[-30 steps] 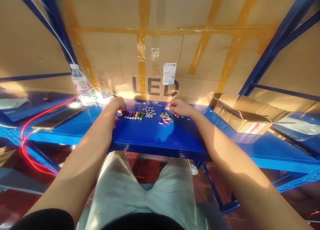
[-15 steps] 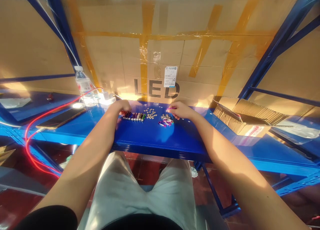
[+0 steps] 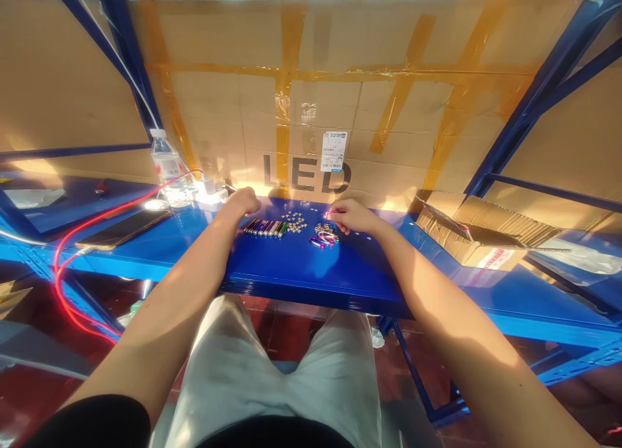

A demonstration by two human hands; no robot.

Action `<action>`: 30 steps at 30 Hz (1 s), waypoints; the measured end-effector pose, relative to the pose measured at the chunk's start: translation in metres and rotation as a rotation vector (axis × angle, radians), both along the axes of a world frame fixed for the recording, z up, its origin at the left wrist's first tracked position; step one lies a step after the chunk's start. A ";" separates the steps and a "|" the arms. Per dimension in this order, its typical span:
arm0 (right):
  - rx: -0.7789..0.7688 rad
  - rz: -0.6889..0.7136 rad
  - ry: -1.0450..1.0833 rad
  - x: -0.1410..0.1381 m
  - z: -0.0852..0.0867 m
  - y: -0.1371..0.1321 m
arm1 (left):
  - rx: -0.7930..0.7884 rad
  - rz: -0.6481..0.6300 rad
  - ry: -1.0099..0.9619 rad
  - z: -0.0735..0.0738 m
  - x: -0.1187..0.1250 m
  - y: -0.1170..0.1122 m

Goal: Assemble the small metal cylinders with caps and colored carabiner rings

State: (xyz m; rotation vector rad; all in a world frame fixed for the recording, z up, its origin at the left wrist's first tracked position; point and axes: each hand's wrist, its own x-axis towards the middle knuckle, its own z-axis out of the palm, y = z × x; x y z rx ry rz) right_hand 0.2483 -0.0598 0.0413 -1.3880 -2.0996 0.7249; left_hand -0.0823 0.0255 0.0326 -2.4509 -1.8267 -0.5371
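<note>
Both hands barely shift since 1 s ago: R hand (image 3: 352, 216) still pinches pink piece (image 3: 333, 212) just above clip pile (image 3: 324, 238), L hand (image 3: 245, 202), grip unclear, sits by tube row (image 3: 265, 227) on shelf (image 3: 301, 266).

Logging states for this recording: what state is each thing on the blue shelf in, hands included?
Left hand: curled at the row's left end, grip hidden.
Right hand: pinching a pink piece.
Cylinder row: lying side by side.
Clips: heaped loose.
Water bottle: upright, capped.
Phone: flat, screen dark.
Cardboard box: open.
</note>
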 end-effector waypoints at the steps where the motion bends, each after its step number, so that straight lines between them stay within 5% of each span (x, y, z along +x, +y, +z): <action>1: 0.000 0.009 0.013 0.000 0.000 0.000 | 0.013 0.151 -0.063 0.004 0.010 0.000; 3: -0.003 0.028 0.046 -0.001 -0.001 0.001 | 0.066 0.134 -0.111 0.007 0.034 -0.005; 8: -0.035 0.046 0.176 -0.004 -0.001 0.000 | 0.144 -0.445 -0.391 -0.007 0.092 -0.037; 12: -0.091 0.080 0.302 -0.006 -0.003 -0.001 | 0.106 -0.603 -0.491 -0.019 0.117 -0.054; 19: -0.120 0.136 0.394 -0.008 -0.003 -0.002 | 0.125 -0.656 -0.604 -0.022 0.119 -0.050; 27: 0.111 0.104 0.094 -0.013 -0.012 0.004 | 0.147 -0.576 -0.628 -0.019 0.117 -0.050; 30: 0.136 0.113 0.151 -0.016 -0.012 0.004 | 0.138 -0.557 -0.634 -0.019 0.115 -0.049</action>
